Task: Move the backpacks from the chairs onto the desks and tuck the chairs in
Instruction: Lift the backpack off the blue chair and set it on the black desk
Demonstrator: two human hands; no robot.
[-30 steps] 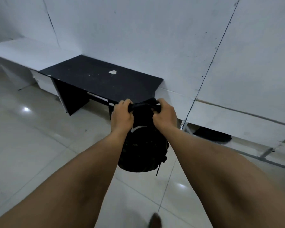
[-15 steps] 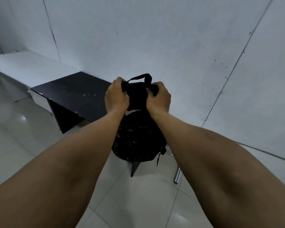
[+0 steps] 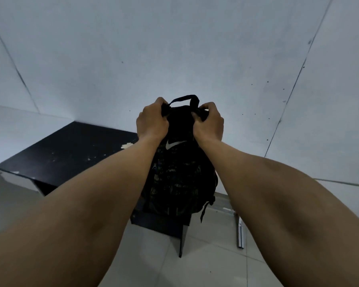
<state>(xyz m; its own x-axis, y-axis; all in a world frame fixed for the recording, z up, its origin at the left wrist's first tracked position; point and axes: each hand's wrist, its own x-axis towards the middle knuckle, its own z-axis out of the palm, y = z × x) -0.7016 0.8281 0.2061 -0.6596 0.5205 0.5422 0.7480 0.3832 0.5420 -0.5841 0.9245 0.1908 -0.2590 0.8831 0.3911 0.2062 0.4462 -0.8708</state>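
Backpack (image 3: 179,179) held by both hands above desk (image 3: 71,154) edge

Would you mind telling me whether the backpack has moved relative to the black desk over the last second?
Yes. The backpack has moved up and forward, from below the black desk edge to its right end.

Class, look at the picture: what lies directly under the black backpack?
The black desk's near right corner shows beneath the backpack. Whether its bottom touches the desktop is hidden.
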